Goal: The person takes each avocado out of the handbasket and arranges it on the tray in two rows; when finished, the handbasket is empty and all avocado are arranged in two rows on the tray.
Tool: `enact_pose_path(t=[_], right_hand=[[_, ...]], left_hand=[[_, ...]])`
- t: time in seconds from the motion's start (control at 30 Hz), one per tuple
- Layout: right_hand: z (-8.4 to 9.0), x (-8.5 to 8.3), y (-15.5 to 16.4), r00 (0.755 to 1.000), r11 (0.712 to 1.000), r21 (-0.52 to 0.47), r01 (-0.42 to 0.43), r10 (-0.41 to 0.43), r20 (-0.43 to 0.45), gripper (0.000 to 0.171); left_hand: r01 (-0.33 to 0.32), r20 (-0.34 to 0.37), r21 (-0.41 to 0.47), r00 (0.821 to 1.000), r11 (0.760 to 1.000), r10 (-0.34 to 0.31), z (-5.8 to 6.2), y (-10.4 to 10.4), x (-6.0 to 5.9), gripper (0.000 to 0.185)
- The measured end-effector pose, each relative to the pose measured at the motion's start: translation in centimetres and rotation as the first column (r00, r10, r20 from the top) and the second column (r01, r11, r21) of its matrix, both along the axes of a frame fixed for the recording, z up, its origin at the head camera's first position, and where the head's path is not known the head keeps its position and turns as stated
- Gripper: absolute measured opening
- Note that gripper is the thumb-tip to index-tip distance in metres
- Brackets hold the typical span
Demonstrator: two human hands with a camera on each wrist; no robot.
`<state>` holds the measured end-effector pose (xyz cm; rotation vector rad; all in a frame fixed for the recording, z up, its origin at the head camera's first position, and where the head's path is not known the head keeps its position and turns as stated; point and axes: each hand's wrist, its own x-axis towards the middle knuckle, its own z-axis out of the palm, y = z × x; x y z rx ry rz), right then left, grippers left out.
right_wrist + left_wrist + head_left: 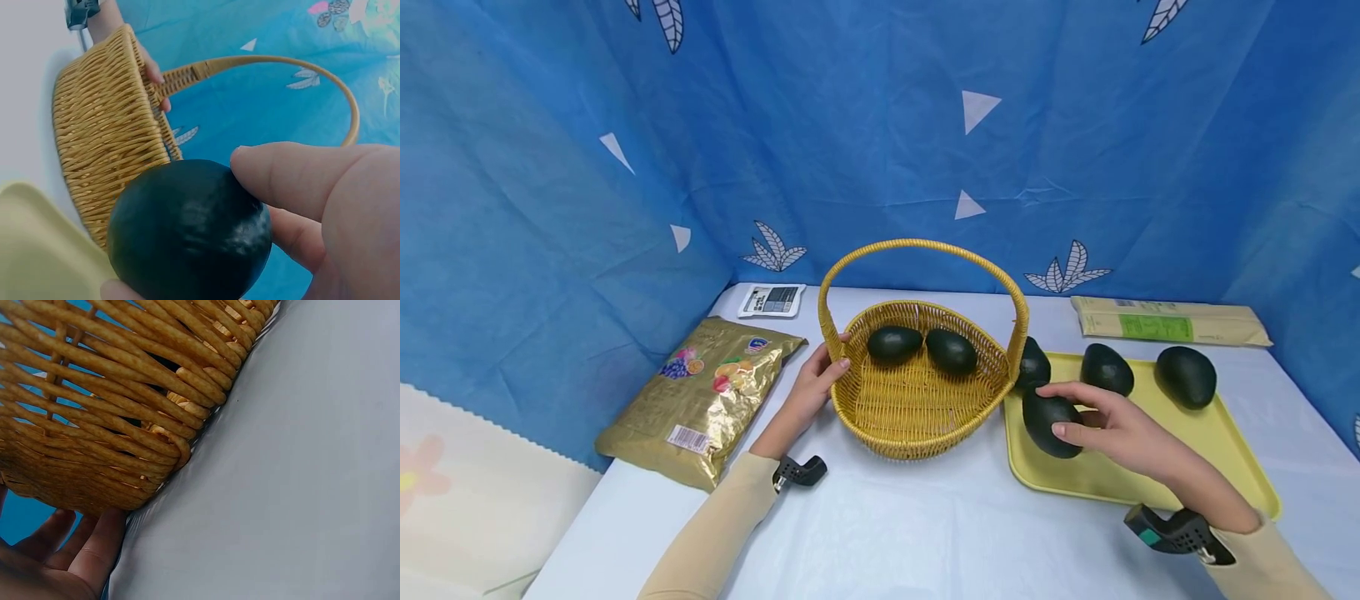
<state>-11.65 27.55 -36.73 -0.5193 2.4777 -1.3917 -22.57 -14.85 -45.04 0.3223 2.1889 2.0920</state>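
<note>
My left hand (815, 382) grips the left rim of a yellow wicker basket (917, 442), its thumb over the edge by the foot of the tall handle. Two dark green avocados (895, 343) lie inside the basket toward the back. With thumb and fingers, my right hand (1112, 425) holds another avocado (1051, 423) over the left part of a yellow tray (1060, 479). In the right wrist view this avocado (187, 228) appears large, in front of the basket wall. Three more avocados (1185, 377) sit along the tray's back side.
A gold foil bag (700, 400) lies left of the basket, with a small white packet (772, 300) behind it. At the back right, a long beige and green package (1172, 322) lies behind the tray. Blue patterned cloth (880, 150) hangs behind the white-covered table (880, 525).
</note>
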Motion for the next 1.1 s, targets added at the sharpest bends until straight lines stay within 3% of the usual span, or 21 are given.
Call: enact_pose_path(t=[0.37, 0.57, 0.83, 1.1], right_hand=[[-2.1, -0.3, -0.7, 0.990, 0.998, 0.040, 0.051, -0.056, 0.131, 0.055], [-2.9, -0.1, -1.2, 0.990, 0.998, 0.039, 0.046, -0.051, 0.132, 0.057], [-3.1, 0.1, -2.2, 0.984, 0.981, 0.159, 0.108, -0.129, 0.126, 0.064], [-2.8, 0.1, -2.3, 0.979, 0.980, 0.165, 0.111, -0.136, 0.150, 0.067]], left_hand=[[-0.002, 0.013, 0.017, 1.000, 1.000, 0.002, -0.2, 0.1, 0.1, 0.054], [0.006, 0.009, 0.020, 1.000, 1.000, -0.006, -0.2, 0.1, 0.1, 0.055], [0.006, -0.001, 0.013, 1.000, 1.000, -0.006, -0.2, 0.0, 0.0, 0.055], [0.003, 0.001, 0.004, 1.000, 1.000, -0.003, -0.1, 0.0, -0.1, 0.054]])
